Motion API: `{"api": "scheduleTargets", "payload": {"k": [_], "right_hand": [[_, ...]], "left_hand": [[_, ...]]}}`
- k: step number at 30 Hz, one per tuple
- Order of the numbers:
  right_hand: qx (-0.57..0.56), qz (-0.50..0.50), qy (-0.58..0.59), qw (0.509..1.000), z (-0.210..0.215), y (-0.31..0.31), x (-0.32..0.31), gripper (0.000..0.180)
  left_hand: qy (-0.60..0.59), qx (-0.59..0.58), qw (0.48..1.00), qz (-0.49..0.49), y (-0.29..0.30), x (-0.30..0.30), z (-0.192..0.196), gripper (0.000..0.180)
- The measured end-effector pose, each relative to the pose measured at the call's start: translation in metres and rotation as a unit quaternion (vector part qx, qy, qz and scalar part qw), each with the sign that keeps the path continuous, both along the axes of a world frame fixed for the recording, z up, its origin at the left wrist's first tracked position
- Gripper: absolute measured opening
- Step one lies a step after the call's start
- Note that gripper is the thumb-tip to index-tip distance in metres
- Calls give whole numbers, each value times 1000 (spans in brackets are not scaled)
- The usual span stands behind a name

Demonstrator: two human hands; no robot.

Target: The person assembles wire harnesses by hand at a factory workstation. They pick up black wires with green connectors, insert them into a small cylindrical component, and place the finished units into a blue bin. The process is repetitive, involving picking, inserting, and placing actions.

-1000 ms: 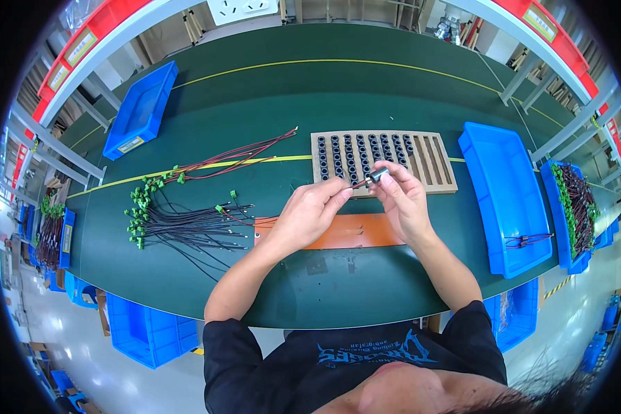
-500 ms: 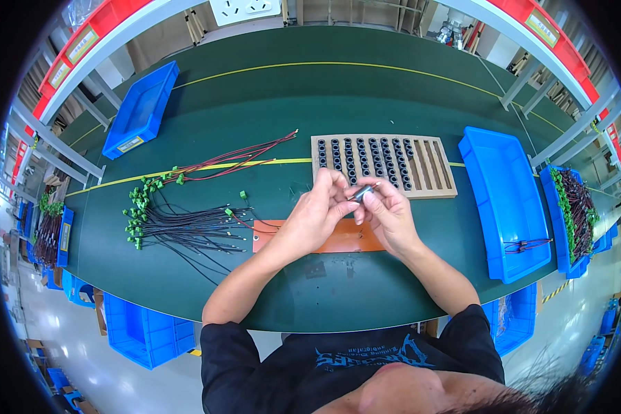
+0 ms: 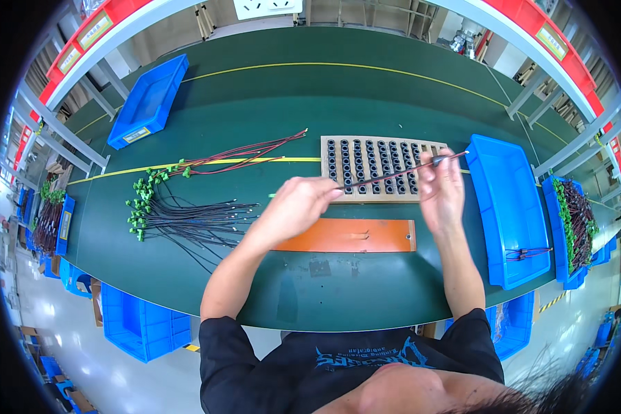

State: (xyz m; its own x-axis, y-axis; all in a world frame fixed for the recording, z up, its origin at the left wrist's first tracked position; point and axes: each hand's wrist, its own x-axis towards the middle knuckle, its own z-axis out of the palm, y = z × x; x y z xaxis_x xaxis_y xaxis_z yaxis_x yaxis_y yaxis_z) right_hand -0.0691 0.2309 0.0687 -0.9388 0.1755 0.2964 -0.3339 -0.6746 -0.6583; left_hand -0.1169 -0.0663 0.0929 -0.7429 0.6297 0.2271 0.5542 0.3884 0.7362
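A dark red and black wire lead (image 3: 383, 178) is stretched between my two hands above the table. My left hand (image 3: 293, 210) is closed round its left part, and a small green end shows beside the fingers. My right hand (image 3: 443, 196) is raised and pinches a small dark cylinder (image 3: 437, 160) near the lead's other end; the wire tip reaches past it to the right. Behind the lead stands a wooden tray (image 3: 355, 199) with rows of black cylindrical parts. An orange strip (image 3: 317, 238) lies on the table below my hands.
Black wires (image 3: 196, 219) with green connectors (image 3: 139, 207) lie at the left, with red wires (image 3: 241, 153) behind them. A blue bin (image 3: 507, 207) holding a few wires stands at the right. Beside it is a bin full of leads (image 3: 573, 224). Another blue bin (image 3: 148, 103) sits far left.
My hands were close together over the orange strip, holding the dark cylinder. My right hand has moved right and up, my left a little left, and the lead is now drawn out between them.
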Motion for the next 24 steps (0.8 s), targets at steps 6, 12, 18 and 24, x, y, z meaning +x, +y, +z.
{"api": "scheduleTargets", "payload": {"k": [6, 12, 18, 24], "right_hand": [[95, 134, -51, 985, -21, -60, 20, 22], [133, 128, -20, 983, -18, -66, 28, 21], [203, 198, -69, 956, -46, -122, 32, 22], [163, 189, -83, 965, -62, -140, 35, 22]], "left_hand": [[-20, -5, 997, -69, 5, 14, -3, 22], [38, 8, 999, -21, -42, 29, -1, 15], [-118, 24, 992, -22, -71, 41, -2, 21], [-347, 309, 885, 19, -116, 33, -60, 22]]}}
